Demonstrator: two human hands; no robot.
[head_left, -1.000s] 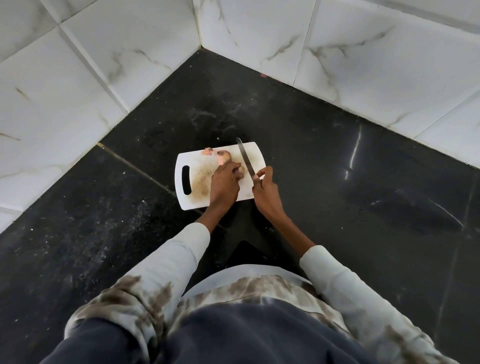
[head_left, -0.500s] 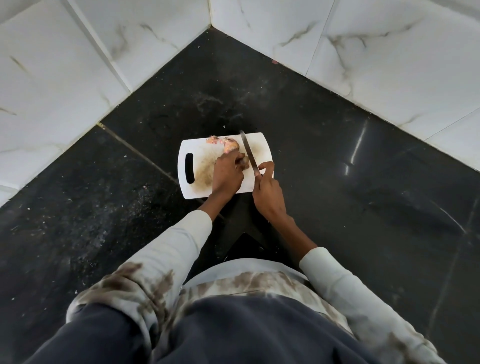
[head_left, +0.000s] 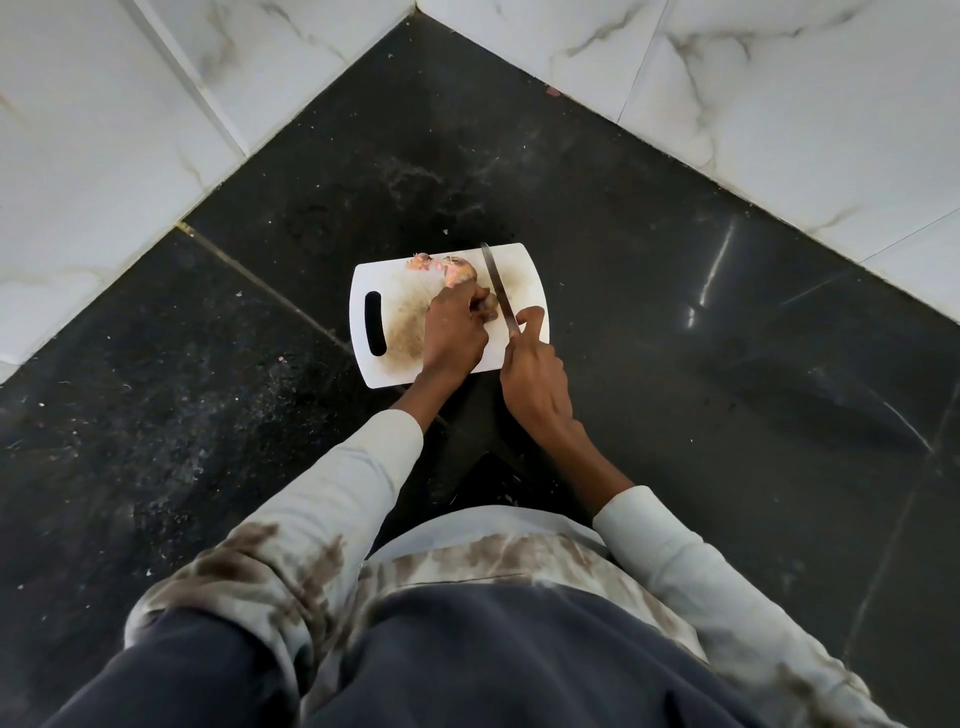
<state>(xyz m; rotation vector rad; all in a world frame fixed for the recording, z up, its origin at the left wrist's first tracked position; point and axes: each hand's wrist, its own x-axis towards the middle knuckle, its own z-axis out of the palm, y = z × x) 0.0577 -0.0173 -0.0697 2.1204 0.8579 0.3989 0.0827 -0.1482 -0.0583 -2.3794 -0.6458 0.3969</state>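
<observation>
Your left fingers (head_left: 467, 300) hold the meat (head_left: 460, 271) just beside the knife (head_left: 496, 283) your right fingers (head_left: 531, 316) grip; a slip could cut them.

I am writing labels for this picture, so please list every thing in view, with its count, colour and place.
cutting board: one, white with brown stains, on the counter in the middle
food lump: one or two, cannot tell; tan and pink, at the far edge of the board
knife: one, metal blade, slanting over the right part of the board, just right of the food
counter: one, black, dusty on the left
wall tiles: several, white with grey veins, behind the counter on both sides
sleeves: two, pale grey with brown stains
dark garment: one, navy, at the bottom
left hand: holds the food on the board
right hand: grips the knife
</observation>
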